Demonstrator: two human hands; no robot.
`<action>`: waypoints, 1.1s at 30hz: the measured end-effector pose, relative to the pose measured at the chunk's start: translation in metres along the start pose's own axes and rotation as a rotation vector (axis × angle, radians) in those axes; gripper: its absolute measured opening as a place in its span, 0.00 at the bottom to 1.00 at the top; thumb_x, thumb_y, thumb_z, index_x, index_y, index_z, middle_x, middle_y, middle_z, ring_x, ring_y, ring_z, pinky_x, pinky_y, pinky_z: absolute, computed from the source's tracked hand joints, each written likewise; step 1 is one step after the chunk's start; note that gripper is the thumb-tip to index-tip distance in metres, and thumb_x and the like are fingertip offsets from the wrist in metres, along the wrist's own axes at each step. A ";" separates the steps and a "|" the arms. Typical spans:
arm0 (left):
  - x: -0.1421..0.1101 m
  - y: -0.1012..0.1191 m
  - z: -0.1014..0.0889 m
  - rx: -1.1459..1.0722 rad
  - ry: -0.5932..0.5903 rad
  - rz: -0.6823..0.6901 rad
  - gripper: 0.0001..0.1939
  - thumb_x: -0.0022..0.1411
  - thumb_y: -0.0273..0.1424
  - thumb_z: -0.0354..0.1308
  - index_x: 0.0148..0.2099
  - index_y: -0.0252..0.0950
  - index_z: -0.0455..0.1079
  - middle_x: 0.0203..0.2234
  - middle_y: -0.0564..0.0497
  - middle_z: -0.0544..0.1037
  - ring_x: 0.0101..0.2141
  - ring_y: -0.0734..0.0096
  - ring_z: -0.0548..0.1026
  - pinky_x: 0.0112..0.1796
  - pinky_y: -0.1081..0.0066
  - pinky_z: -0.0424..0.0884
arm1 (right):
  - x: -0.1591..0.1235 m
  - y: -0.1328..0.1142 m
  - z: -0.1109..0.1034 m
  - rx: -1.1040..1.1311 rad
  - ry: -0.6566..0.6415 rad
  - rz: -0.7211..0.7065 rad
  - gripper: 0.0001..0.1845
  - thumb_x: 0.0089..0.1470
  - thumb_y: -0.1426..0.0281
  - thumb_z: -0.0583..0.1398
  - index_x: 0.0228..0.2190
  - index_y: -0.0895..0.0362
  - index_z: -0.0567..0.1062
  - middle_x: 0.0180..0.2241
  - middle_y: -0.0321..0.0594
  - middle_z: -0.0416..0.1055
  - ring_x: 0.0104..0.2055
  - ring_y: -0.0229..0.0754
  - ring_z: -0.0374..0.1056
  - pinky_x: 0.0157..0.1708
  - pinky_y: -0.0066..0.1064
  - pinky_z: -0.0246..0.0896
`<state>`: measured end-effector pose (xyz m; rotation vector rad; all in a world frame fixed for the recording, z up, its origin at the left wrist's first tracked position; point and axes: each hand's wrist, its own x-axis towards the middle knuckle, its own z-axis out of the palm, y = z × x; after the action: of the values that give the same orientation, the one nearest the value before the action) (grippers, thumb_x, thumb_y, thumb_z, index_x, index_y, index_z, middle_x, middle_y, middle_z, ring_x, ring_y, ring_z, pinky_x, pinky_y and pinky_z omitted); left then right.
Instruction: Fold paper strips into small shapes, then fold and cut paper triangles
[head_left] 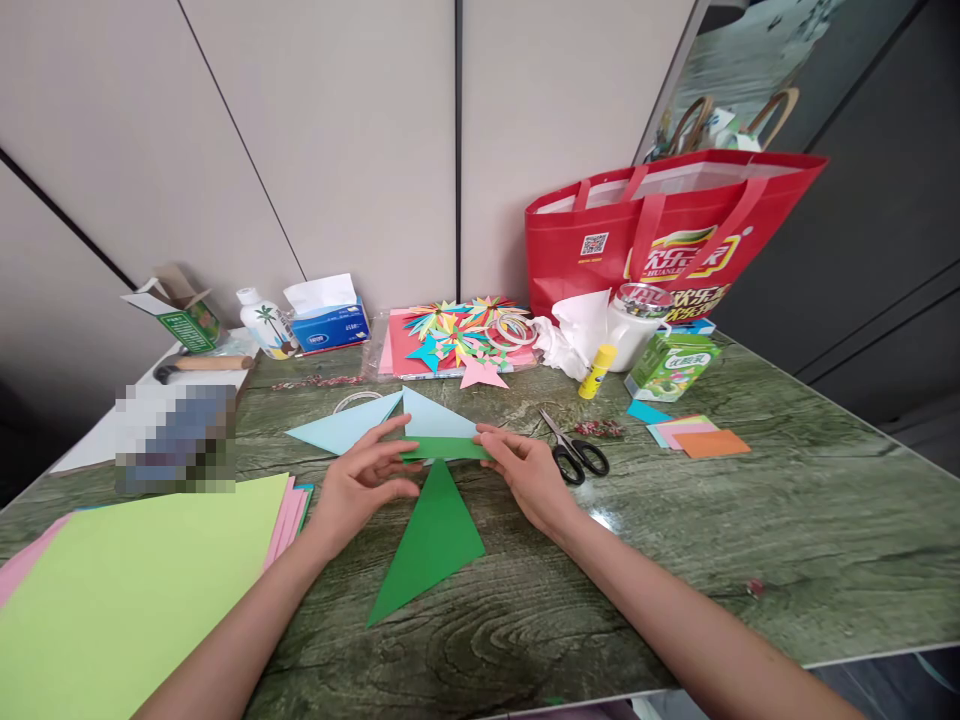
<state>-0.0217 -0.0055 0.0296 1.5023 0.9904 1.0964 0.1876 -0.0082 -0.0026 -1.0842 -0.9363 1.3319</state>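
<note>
Head view: a green paper strip (446, 448) spans both hands over the desk (712, 560), just beyond a green paper triangle (435, 545). The right hand (529, 475) pinches one end, thumb against fingers; the left hand (364, 480) is half open, fingertips at the other end, thumb apart. That lopsided hold could let the strip skew — or crease crookedly if pressed unevenly. Its long axis runs left to right, nearly level; the triangle's longest point aims near-left.
</note>
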 end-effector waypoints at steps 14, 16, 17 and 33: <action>0.000 -0.005 -0.002 0.258 0.259 -0.087 0.12 0.46 0.39 0.62 0.23 0.34 0.72 0.15 0.56 0.67 0.18 0.77 0.60 0.20 0.75 0.54 | -0.006 -0.003 -0.001 -0.275 -0.064 -0.193 0.11 0.43 0.61 0.62 0.24 0.58 0.74 0.25 0.37 0.70 0.27 0.39 0.62 0.26 0.29 0.58; -0.001 -0.010 -0.001 0.236 0.231 -0.106 0.12 0.47 0.39 0.62 0.24 0.34 0.73 0.15 0.56 0.67 0.19 0.77 0.60 0.20 0.75 0.55 | -0.007 0.001 0.001 -0.172 -0.069 -0.118 0.12 0.42 0.61 0.63 0.26 0.58 0.74 0.26 0.37 0.71 0.28 0.39 0.64 0.28 0.29 0.60; -0.001 -0.012 0.000 0.218 0.223 -0.116 0.12 0.47 0.39 0.62 0.25 0.34 0.73 0.16 0.56 0.68 0.19 0.76 0.61 0.21 0.75 0.55 | -0.007 0.003 0.002 -0.133 -0.063 -0.086 0.13 0.41 0.61 0.64 0.26 0.58 0.74 0.26 0.37 0.72 0.28 0.40 0.64 0.28 0.30 0.60; -0.004 -0.013 0.010 0.012 0.259 -0.149 0.13 0.46 0.37 0.64 0.20 0.33 0.69 0.13 0.58 0.63 0.18 0.80 0.57 0.19 0.77 0.52 | -0.010 0.011 0.004 -0.106 0.006 -0.060 0.13 0.38 0.65 0.66 0.26 0.59 0.70 0.23 0.35 0.68 0.26 0.37 0.61 0.25 0.27 0.57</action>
<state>-0.0134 -0.0096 0.0153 1.2943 1.2680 1.1974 0.1805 -0.0190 -0.0111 -1.1315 -1.0365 1.2409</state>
